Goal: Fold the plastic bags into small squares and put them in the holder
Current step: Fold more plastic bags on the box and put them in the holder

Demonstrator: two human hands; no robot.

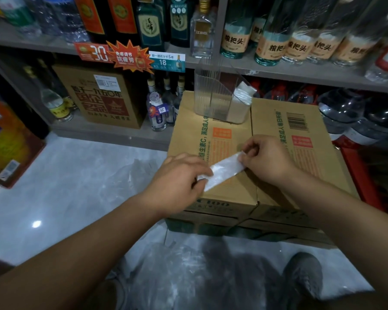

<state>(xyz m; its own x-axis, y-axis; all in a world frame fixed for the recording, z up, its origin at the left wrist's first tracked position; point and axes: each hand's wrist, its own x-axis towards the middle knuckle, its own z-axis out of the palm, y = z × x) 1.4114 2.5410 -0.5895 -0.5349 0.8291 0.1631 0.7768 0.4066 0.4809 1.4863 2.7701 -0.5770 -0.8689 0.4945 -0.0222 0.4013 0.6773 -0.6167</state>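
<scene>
Work on the flat top of the cardboard box [195,130], which also carries the clear holder [213,95] near its far edge. Folded squares [244,92] stand in the holder's right compartment. The plastic bag [224,168], reduced to a narrow strip, runs diagonally over the box top. Your left hand [179,180] pinches its near end and your right hand [267,157] pinches its far end. Hold the strip taut, bring one end over to the other, align the edges, then press the crease flat.
</scene>
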